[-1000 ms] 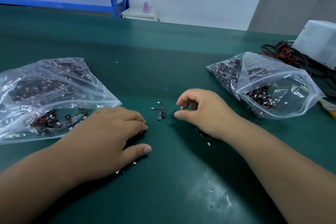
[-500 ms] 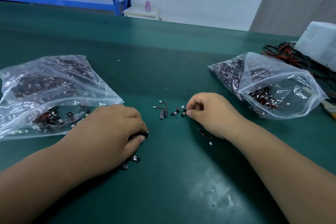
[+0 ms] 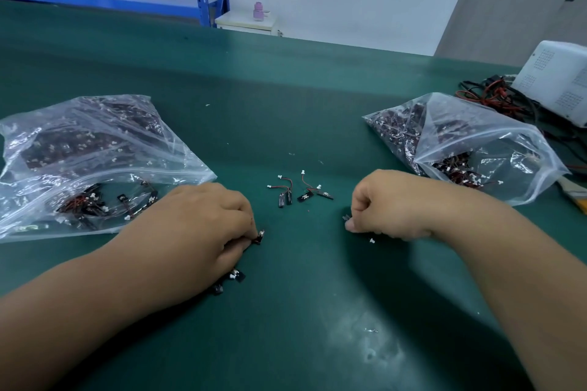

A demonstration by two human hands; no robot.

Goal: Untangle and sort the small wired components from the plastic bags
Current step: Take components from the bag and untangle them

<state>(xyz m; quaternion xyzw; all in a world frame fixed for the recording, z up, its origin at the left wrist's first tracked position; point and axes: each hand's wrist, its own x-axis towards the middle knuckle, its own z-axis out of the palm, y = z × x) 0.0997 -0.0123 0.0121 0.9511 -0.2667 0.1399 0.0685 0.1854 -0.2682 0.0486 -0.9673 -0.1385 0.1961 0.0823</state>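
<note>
Left bag [image 3: 89, 152] far left on table [image 3: 286, 89]; right bag [image 3: 470, 149] far right; loose components [image 3: 300, 190] between them; hands nearer.

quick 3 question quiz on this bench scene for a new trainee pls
1. True or false: the right hand pinches a brush.
2. The left hand grips: A) a clump of components B) a cable C) a bag.
3. Which lies nearer the white device: the left bag or the right bag?
Key: 1 false, it pinches a small wired component; 2 A; 3 right bag.
</note>
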